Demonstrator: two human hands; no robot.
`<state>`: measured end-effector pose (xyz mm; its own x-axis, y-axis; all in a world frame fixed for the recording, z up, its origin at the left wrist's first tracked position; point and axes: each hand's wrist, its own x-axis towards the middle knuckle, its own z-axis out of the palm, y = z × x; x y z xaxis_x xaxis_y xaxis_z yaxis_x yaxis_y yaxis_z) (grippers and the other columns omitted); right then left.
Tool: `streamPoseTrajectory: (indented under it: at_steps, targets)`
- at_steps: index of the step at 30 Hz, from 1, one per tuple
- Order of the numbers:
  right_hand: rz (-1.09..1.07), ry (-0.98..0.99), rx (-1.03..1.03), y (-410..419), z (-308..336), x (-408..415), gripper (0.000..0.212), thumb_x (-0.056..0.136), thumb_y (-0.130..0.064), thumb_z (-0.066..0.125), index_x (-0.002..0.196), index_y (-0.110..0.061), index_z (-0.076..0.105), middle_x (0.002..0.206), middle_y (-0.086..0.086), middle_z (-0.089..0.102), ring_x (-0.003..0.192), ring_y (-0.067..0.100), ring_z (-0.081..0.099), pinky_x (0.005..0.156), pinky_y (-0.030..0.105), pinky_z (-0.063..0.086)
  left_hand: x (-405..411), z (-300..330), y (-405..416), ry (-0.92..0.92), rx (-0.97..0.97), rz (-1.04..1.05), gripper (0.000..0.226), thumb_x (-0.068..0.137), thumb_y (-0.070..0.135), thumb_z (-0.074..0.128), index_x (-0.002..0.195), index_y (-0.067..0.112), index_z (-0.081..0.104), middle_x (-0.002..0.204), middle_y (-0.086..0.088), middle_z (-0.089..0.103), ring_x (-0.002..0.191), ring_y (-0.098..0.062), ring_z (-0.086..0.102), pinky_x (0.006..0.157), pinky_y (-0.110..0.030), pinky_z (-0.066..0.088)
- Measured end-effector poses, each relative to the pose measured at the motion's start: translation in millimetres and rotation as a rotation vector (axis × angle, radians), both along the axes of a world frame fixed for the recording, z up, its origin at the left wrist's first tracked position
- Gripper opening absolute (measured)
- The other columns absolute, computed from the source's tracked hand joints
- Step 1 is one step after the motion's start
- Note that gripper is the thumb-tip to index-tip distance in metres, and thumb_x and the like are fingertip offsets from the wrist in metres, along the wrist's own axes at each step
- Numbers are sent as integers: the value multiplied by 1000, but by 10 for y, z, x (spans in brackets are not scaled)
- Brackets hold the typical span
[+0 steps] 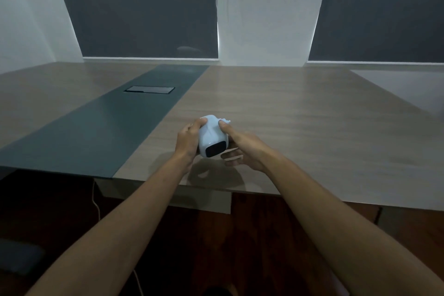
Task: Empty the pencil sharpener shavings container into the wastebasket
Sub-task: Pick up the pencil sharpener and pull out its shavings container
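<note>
A pale blue-white pencil sharpener (211, 135) with a dark shavings window facing me is held just above the wooden table (300, 113), near its front edge. My left hand (188, 140) grips its left side, fingers curled over the top. My right hand (242, 149) holds its right side, with the thumb pressed on the upper body and the fingers under it. The sharpener is tilted, its dark end lower and toward me. No wastebasket is in view.
A dark green inlay strip (103, 127) runs across the table's left half, with a closed cable hatch (149, 89) set in it. Dark blinds cover the windows behind. Below the table edge the floor is dark; a thin white cable (97, 206) hangs there.
</note>
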<state>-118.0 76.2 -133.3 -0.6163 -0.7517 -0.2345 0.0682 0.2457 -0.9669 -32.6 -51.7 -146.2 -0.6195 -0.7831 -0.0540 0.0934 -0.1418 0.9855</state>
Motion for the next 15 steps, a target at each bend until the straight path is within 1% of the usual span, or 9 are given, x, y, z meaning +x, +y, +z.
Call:
streamPoseTrajectory:
  at_steps: [1, 3, 5, 6, 8, 11, 13, 15]
  targets:
    - [-4, -13, -11, 8, 3, -6, 65, 80, -64, 63, 117, -11, 66, 111, 11, 71, 86, 27, 69, 80, 40, 60, -6, -1, 7, 2, -10, -8, 55, 67, 43, 65, 109, 7, 67, 114, -22, 69, 92, -37, 68, 76, -44, 56]
    - [-1, -61, -39, 51, -2, -36, 61, 81, -57, 67, 119, -10, 65, 115, 13, 70, 96, 29, 69, 85, 42, 59, -20, 4, 29, 9, -41, -10, 48, 68, 42, 66, 105, 10, 68, 114, -21, 69, 98, -38, 69, 83, -49, 56]
    - [-1, -110, -76, 98, -14, -63, 56, 82, -52, 70, 117, -9, 66, 116, 14, 70, 105, 29, 67, 88, 42, 58, -28, 6, 30, 8, -94, -18, 38, 70, 42, 67, 97, 16, 68, 107, -16, 71, 93, -33, 69, 82, -47, 57]
    - [-11, -134, -103, 124, -24, -75, 52, 83, -48, 71, 115, -7, 68, 115, 14, 70, 106, 28, 67, 88, 41, 58, -30, 14, 35, 8, -123, -25, 36, 70, 42, 67, 95, 17, 68, 102, -12, 71, 90, -30, 68, 79, -44, 57]
    - [-38, -188, -168, 183, -46, -105, 44, 84, -42, 72, 108, -6, 70, 106, 11, 72, 98, 24, 67, 90, 41, 58, -41, 31, 47, 11, -178, -40, 42, 70, 42, 68, 100, 13, 68, 98, -8, 69, 86, -24, 67, 72, -37, 57]
    - [-99, -258, -261, 283, -70, -210, 32, 84, -34, 74, 99, -6, 71, 98, 9, 70, 90, 22, 65, 89, 39, 57, -51, 74, 72, 18, -265, -39, 51, 70, 41, 68, 108, 6, 67, 95, -4, 69, 82, -19, 66, 68, -31, 55]
    - [-169, -265, -313, 376, -74, -305, 23, 84, -27, 75, 94, -6, 70, 95, 10, 70, 89, 23, 65, 88, 38, 57, -53, 87, 63, 10, -314, -39, 49, 70, 41, 69, 106, 7, 66, 93, -3, 68, 81, -17, 66, 68, -30, 55]
    - [-228, -250, -369, 482, -88, -407, 18, 84, -19, 76, 93, -4, 70, 92, 11, 71, 87, 24, 68, 84, 35, 59, -54, 81, 60, -21, -369, -28, 47, 67, 44, 71, 102, 13, 64, 97, -4, 68, 83, -18, 66, 70, -32, 55]
